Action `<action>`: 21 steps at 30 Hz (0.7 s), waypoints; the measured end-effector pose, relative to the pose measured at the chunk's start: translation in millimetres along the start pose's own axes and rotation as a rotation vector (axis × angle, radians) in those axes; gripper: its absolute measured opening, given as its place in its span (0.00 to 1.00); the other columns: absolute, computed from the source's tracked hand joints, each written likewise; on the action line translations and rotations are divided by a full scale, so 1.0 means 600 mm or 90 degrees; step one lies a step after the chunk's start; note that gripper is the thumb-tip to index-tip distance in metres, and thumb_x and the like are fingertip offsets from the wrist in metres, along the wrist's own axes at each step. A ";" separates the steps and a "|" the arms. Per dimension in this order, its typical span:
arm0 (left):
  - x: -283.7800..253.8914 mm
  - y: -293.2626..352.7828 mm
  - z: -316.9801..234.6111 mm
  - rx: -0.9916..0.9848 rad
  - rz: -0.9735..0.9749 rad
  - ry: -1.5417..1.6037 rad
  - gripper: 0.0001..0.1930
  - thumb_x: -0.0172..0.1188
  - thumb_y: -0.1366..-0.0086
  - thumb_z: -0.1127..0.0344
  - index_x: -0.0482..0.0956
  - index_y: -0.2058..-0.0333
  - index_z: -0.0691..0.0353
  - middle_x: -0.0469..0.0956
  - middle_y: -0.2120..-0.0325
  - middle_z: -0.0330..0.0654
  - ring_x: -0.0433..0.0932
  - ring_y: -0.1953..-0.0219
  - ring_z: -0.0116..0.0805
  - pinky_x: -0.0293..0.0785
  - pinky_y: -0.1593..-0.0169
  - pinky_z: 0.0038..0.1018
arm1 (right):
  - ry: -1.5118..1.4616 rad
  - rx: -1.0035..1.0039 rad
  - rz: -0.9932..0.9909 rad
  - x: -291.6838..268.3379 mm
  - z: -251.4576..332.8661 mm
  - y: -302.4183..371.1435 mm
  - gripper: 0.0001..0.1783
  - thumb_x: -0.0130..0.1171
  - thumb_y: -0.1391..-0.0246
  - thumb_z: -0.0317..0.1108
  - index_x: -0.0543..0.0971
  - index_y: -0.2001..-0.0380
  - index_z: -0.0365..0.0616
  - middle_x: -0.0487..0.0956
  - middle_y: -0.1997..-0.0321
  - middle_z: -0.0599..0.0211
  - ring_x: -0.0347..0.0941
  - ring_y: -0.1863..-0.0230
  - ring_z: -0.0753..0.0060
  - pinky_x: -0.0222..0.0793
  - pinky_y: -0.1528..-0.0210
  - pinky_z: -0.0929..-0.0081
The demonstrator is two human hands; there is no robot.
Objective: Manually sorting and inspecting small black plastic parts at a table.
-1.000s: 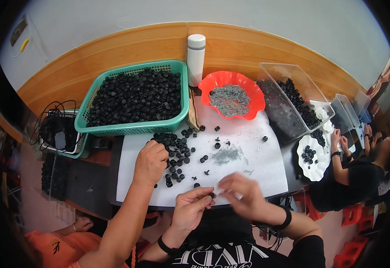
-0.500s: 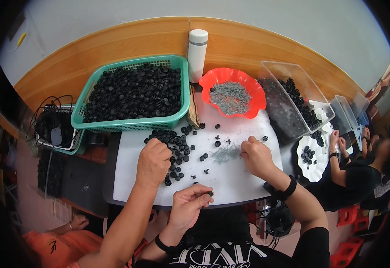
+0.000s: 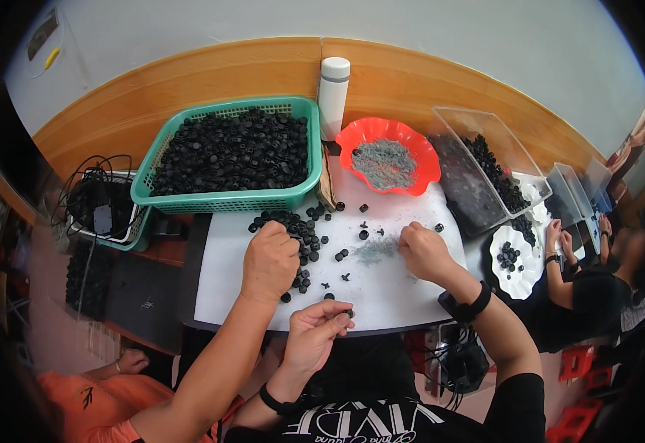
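My left hand [image 3: 316,337] is by the table's front edge, with a small round black plastic part [image 3: 350,314] pinched between thumb and fingers. Over the white tabletop, my right hand [image 3: 427,253] has its fingers pressed together beside a small heap of thin grey pins [image 3: 378,251]. Whatever those fingertips hold is hidden. Several loose black parts [image 3: 342,255] lie between my hands. To the left, the closed hand [image 3: 271,260] of a person in an orange shirt hangs over a pile of black caps [image 3: 306,240].
A green basket [image 3: 226,201] full of black caps stands at the back left. Behind the table's middle are a white bottle [image 3: 333,100] and a red scalloped bowl [image 3: 427,159] of grey pins. At the right are a clear bin [image 3: 478,210] and a white dish [image 3: 516,284].
The other person's hand has shifted right over the cap pile. My hands stay almost where they were, and the whole view has moved slightly.
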State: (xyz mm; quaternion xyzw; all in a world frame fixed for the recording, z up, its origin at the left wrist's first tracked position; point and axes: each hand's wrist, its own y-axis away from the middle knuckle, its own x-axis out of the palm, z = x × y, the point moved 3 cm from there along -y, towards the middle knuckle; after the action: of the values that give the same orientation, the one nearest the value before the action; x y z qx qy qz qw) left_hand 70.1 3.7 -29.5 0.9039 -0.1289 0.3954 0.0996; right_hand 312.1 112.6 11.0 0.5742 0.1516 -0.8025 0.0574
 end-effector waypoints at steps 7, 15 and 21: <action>-0.004 -0.005 0.000 -0.005 -0.001 -0.001 0.10 0.61 0.38 0.79 0.80 0.56 0.73 0.81 0.66 0.46 0.80 0.65 0.31 0.74 0.63 0.19 | -0.215 0.047 0.003 -0.018 0.007 0.017 0.03 0.56 0.55 0.19 0.75 0.73 0.35 0.79 0.77 0.54 0.77 0.74 0.54 0.71 0.70 0.65; -0.004 -0.007 -0.001 0.015 0.003 -0.011 0.10 0.60 0.37 0.79 0.80 0.56 0.72 0.81 0.67 0.45 0.80 0.65 0.30 0.74 0.63 0.19 | -0.083 -0.016 -0.019 -0.029 0.018 -0.001 0.08 0.61 0.57 0.21 0.79 0.70 0.36 0.76 0.67 0.52 0.76 0.68 0.49 0.71 0.64 0.61; 0.000 -0.013 0.004 0.006 0.009 -0.011 0.10 0.61 0.38 0.80 0.81 0.57 0.72 0.81 0.67 0.45 0.81 0.65 0.31 0.75 0.62 0.19 | -0.098 -0.031 0.012 -0.009 0.006 0.000 0.08 0.61 0.58 0.20 0.80 0.70 0.37 0.77 0.68 0.51 0.76 0.67 0.46 0.71 0.64 0.60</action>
State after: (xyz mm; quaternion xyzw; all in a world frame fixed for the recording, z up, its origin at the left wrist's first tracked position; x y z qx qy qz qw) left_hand 74.0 10.5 -31.9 0.9070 -0.1342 0.3885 0.0918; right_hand 310.5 110.8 17.0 0.5103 0.1607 -0.8400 0.0904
